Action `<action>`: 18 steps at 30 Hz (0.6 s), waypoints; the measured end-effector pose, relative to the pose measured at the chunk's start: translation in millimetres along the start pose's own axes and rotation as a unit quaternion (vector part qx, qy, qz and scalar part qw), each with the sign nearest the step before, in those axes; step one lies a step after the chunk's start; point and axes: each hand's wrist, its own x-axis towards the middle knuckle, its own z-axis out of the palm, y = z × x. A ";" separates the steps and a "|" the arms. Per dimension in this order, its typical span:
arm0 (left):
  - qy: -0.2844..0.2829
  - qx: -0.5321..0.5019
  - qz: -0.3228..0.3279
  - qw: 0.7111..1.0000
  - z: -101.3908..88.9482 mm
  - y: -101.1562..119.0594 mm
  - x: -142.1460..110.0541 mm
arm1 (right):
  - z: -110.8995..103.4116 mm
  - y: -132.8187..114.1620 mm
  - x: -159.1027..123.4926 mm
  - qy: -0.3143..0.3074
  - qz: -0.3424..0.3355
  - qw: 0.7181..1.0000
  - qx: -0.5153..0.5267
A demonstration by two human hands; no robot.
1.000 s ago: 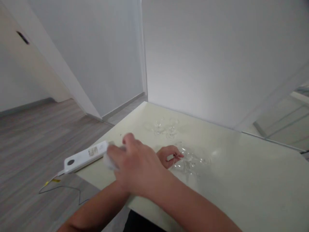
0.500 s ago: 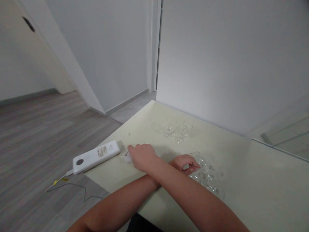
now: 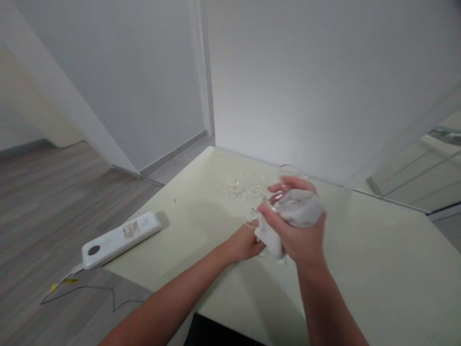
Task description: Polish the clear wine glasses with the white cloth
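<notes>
My right hand [image 3: 300,226] is closed around a crumpled white cloth [image 3: 300,206], fingers curled over its top and thumb across its front. A clear curved rim [image 3: 292,168] shows just above those fingers; I cannot tell whether it belongs to a piece in the hand. My left hand [image 3: 247,241] is low and just left of the cloth, its fingers curled and partly hidden behind it. What the left hand grips is hidden. Close beyond both hands, several small clear glass-like pieces [image 3: 236,185] with round rims stand on the pale table [image 3: 194,211].
A long white device [image 3: 122,239] with a dark round spot lies at the table's left edge, its cable [image 3: 79,288] hanging toward the wood-look floor [image 3: 46,192]. A white wall panel [image 3: 270,96] rises behind the table. A reflective panel [image 3: 425,168] is at right.
My arms have uncrossed. The right hand has swung from the left side to the right, bringing the white cloth. The left hand has moved left. The view has turned slightly right.
</notes>
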 end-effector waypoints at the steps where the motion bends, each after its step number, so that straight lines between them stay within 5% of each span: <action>1: -0.001 0.009 0.002 1.000 -11.1 5.5 -1.0 | -17.4 0.1 4.4 0.042 -0.012 0.999 0.004; 4: -0.008 0.059 -0.031 0.998 -48.2 23.7 -7.2 | -61.6 15.6 15.7 0.142 -0.020 0.990 0.010; 7: -0.026 0.131 -0.075 0.988 -85.1 43.0 -22.6 | -75.7 44.2 15.5 0.149 0.027 0.988 0.005; 12: -0.039 0.209 -0.202 0.956 -133.3 64.7 -63.6 | -24.7 88.7 -7.9 -0.004 0.150 0.989 0.014; 18: -0.043 0.274 -0.256 0.926 -155.2 64.4 -84.7 | 38.7 130.9 -20.2 -0.104 0.147 0.984 -0.014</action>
